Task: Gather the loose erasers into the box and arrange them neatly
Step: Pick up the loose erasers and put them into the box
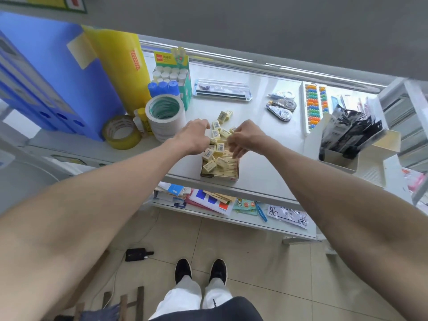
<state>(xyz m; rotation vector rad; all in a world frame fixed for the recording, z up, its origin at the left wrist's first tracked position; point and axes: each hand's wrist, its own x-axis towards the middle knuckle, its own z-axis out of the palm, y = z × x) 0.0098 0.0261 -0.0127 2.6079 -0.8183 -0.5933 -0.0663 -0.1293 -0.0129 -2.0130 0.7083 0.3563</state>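
Observation:
A small open cardboard box (218,177) sits at the shelf's front edge, holding several pale yellow erasers, some lying crooked on top. More loose erasers (215,133) lie on the white shelf just behind the box, and two more erasers (224,116) lie farther back. My left hand (193,136) curls over the loose pile from the left, fingers bent against erasers. My right hand (245,137) curls in from the right, fingertips pinching an eraser (232,130) above the box's back edge. The hands hide part of the pile.
Tape rolls (165,114) and a yellow tape roll (121,132) stand left of the pile, blue folders (46,72) behind them. Correction tapes (281,107), an abacus (313,105) and a white box of black packets (352,140) lie right. A lower shelf holds papers.

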